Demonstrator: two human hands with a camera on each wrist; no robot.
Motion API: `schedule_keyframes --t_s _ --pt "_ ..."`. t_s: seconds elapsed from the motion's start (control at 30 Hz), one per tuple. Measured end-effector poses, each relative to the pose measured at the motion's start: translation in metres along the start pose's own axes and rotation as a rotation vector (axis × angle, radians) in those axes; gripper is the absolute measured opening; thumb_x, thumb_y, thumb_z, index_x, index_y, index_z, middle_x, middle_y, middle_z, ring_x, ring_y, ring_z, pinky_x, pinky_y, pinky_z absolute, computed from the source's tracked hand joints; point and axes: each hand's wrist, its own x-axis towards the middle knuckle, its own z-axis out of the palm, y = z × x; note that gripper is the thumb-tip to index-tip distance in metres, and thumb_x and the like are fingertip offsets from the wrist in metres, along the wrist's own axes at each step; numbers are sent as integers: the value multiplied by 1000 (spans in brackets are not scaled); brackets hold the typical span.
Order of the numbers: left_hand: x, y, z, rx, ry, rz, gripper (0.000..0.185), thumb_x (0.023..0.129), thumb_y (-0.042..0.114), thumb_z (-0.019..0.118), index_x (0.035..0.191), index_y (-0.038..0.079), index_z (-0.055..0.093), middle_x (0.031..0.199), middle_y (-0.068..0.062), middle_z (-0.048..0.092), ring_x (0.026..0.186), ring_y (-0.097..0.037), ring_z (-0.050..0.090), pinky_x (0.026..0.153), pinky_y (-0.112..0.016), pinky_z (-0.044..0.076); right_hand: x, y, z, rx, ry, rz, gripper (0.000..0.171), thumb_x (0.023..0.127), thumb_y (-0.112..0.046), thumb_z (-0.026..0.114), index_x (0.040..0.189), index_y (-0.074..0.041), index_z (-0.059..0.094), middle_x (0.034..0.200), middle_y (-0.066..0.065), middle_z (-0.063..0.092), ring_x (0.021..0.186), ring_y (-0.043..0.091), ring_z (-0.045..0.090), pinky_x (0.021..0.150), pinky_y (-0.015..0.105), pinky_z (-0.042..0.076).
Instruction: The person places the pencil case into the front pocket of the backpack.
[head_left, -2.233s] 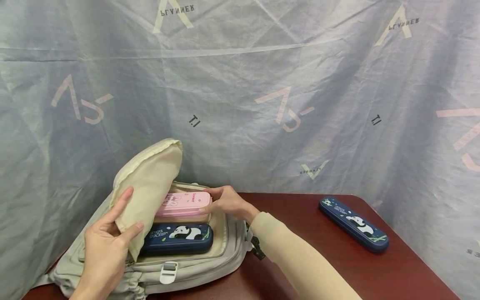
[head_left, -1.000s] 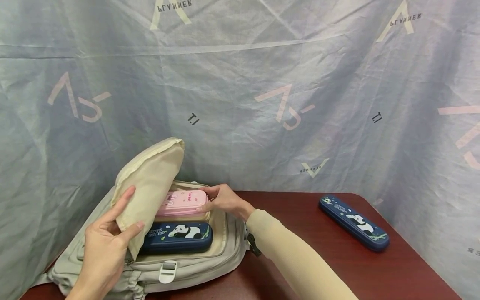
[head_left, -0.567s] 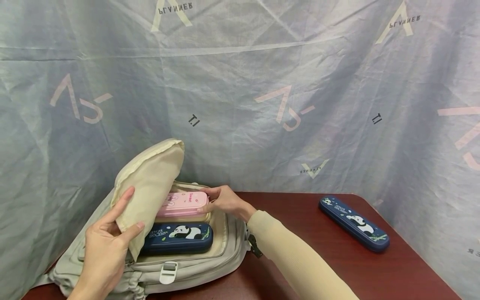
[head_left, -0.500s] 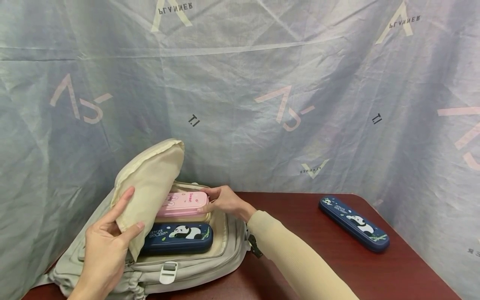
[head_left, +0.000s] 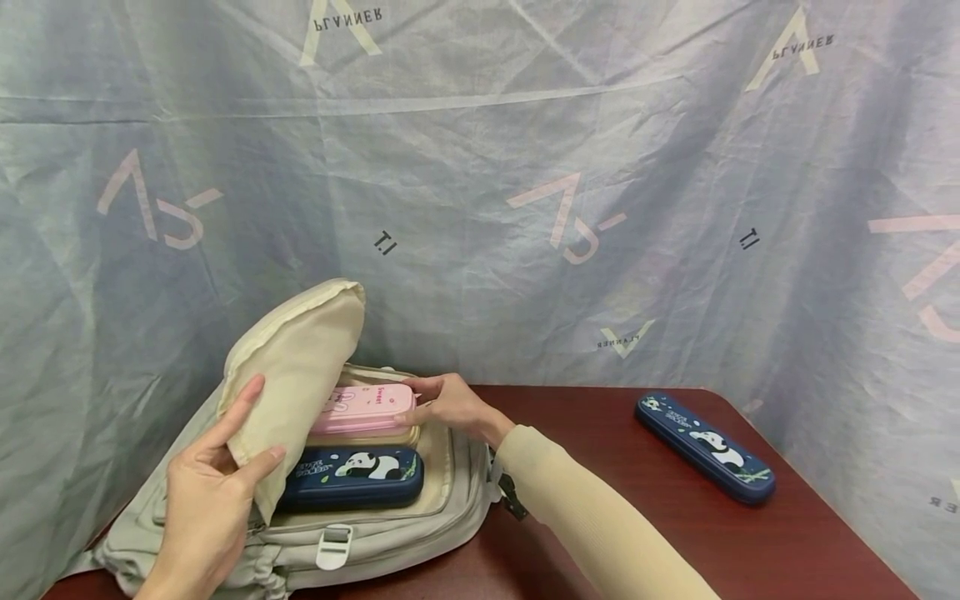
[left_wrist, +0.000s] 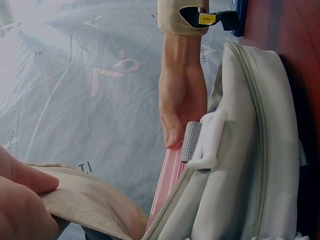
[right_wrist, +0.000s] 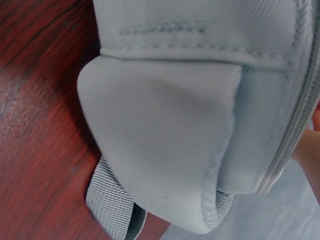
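Note:
A pale grey backpack [head_left: 420, 525] lies open on the dark red table [head_left: 645, 533]. My left hand [head_left: 206, 492] pinches its cream flap [head_left: 300, 367] and holds it up; the flap [left_wrist: 85, 200] also shows in the left wrist view. Inside lie a pink pencil case [head_left: 363, 408] at the back and a navy panda pencil case [head_left: 352, 477] in front of it. My right hand [head_left: 450, 404] grips the right end of the pink case [left_wrist: 167, 175]. The right wrist view shows only the backpack's side [right_wrist: 190, 125] and the table [right_wrist: 35, 125].
A second navy panda pencil case [head_left: 705, 447] lies on the table at the far right. A crinkled grey printed sheet [head_left: 525, 183] hangs close behind the table. The table's right edge runs near that case.
The pink case has slid slightly left, deeper into the backpack, with my right hand on it. My left hand keeps holding the flap up.

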Motion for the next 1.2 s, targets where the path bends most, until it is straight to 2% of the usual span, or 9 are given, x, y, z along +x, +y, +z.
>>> schedule_keyframes --t_s 0.13,0.37,0.5,0.63,0.73,0.87,1.03,1.1,1.2 --pt "1 1 -2 -22 20 1 81 84 -36 56 154 6 53 163 0 46 148 -17 40 99 -16 49 2 -2 3 -9 17 5 66 86 -10 87 146 0 61 139 9 68 113 23 65 91 24 51" --pt "2 4 -4 -118 48 33 81 81 -41 52 151 0 54 159 1 51 154 -18 28 101 -18 48 0 -3 4 -24 37 -3 65 82 -4 89 142 1 65 116 10 76 97 17 67 81 22 52" --pt "4 7 -3 -131 55 34 81 80 -41 51 150 0 55 159 2 51 157 -16 19 103 -16 46 -2 -3 3 -46 44 -21 66 79 -5 91 140 0 67 112 10 76 93 18 66 74 21 51" --pt "5 8 -3 -126 49 40 81 80 -41 51 149 -1 55 158 1 53 157 -15 18 106 -17 44 -4 -5 3 -34 36 -30 64 79 -3 92 138 1 68 109 13 76 92 20 67 72 20 50" --pt "4 8 -4 -97 34 36 80 81 -40 52 150 0 53 157 2 53 157 -15 18 113 -20 39 -4 -5 3 -9 26 -28 61 79 0 90 137 1 69 109 15 77 95 22 69 72 20 50" --pt "2 7 -6 -65 14 30 79 83 -38 53 152 2 52 158 3 53 158 -14 15 122 -24 26 -3 -4 3 -10 26 -25 63 80 0 90 139 2 67 116 16 76 99 27 69 72 20 51" --pt "1 5 -6 -70 9 32 80 83 -38 53 152 2 52 158 3 52 157 -15 20 113 -18 38 -3 -2 2 -26 32 -25 68 80 -3 91 142 3 64 129 13 72 102 29 70 75 19 52" --pt "1 5 -6 -66 6 31 80 83 -38 54 153 2 52 158 3 52 156 -16 22 106 -15 43 -3 -2 2 -21 29 -23 68 81 -3 91 143 3 63 131 13 71 104 29 70 77 20 53" --pt "0 5 -6 -54 5 27 80 83 -37 54 153 3 52 159 4 51 156 -16 22 105 -14 44 -3 -1 1 -21 24 -19 68 81 -4 90 143 3 63 130 13 72 106 28 70 79 20 53"
